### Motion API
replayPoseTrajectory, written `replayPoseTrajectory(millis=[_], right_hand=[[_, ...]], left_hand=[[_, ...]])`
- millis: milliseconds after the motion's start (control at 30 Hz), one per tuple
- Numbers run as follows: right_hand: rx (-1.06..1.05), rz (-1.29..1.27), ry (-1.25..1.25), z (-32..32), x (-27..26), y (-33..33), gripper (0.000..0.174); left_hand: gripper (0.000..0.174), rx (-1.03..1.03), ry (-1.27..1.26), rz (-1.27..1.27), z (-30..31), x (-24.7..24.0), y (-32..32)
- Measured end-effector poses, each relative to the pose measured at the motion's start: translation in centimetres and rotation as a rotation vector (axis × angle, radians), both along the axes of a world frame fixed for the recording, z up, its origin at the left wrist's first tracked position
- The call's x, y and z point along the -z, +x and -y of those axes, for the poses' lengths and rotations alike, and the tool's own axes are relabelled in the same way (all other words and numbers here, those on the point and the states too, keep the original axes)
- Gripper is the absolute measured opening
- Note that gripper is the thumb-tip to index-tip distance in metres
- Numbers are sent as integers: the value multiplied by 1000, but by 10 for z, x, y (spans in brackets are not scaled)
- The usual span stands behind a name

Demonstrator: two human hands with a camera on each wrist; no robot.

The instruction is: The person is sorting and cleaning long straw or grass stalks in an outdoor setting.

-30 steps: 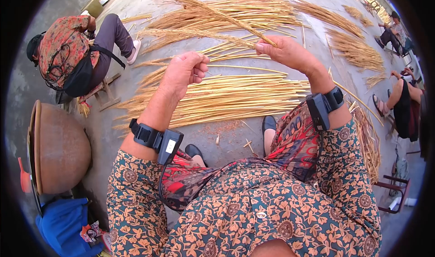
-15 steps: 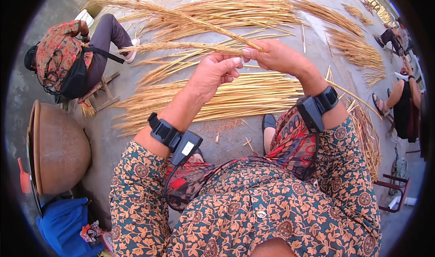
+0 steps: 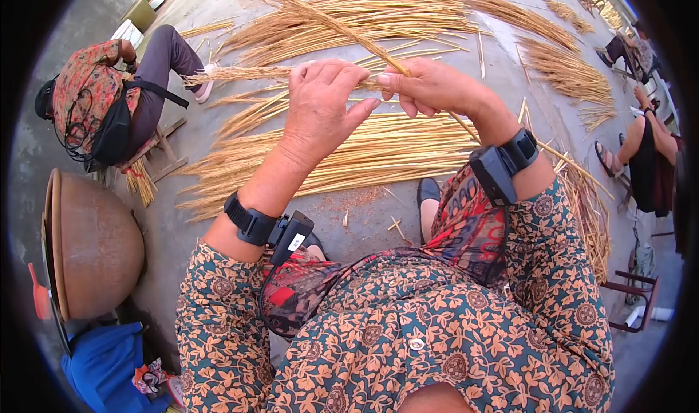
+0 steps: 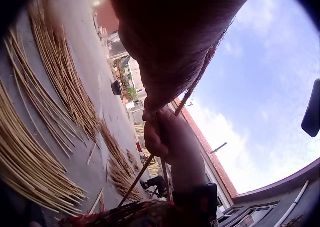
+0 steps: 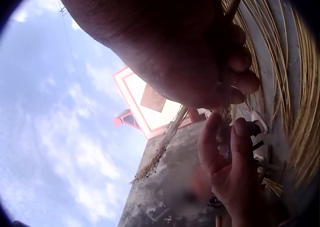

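Note:
Two seed-headed stalks are pinched by the right hand, thumb against fingers. The upper stalk slants up to the left; the lower one, its brushy head pointing left, runs behind the left hand. That hand lies over the lower stalk beside the right fingertips, its thumb apart. In the left wrist view the right hand has thin stems below it. From the right wrist, the left hand appears under the dark right hand, with a gap between thumb and forefinger.
Rows of cut stalks lie on the concrete, more bundles at upper right. A seated person is at left, above a large clay bowl and blue cloth. Others sit at right, near a dark red stool.
From a loose curl, the left hand has risen to the lower stalk and slid left along it, its thumb spreading away. The right hand keeps its pinch and has shifted slightly left.

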State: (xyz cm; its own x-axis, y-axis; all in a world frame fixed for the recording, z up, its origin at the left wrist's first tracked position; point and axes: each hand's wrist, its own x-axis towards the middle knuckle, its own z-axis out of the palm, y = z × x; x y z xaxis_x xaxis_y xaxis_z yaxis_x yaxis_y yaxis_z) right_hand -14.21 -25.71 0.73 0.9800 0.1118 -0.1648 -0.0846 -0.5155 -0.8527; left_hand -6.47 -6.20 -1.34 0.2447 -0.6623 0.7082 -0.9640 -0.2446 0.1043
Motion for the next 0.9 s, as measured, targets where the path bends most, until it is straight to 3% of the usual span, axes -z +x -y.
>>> replayPoseTrajectory(millis=[200, 300, 400, 500, 600, 700, 800, 900], right_hand=[[-51, 146, -116, -4, 0, 3, 39], [-45, 138, -114, -3, 2, 4, 38], [-49, 98, -104, -1, 3, 6, 38], [-46, 96, -85, 0, 8, 4, 38], [-69, 109, -82, -2, 4, 2, 38], [-91, 104, -116, -1, 2, 3, 38], [-106, 105, -154, 0, -1, 4, 38], [-115, 125, -185, -4, -5, 2, 38]], left_hand=[[14, -50, 131, -136, 0, -2, 3], [19, -52, 107, -131, -1, -1, 7], [21, 10, 108, -403, 0, 2, 18], [20, 31, 95, -433, -4, 2, 20], [22, -33, 196, -238, -6, -6, 7], [23, -59, 137, -188, -2, -3, 8], [16, -62, 21, -78, 1, -6, 4], [11, -26, 84, -19, 2, -6, 2]])
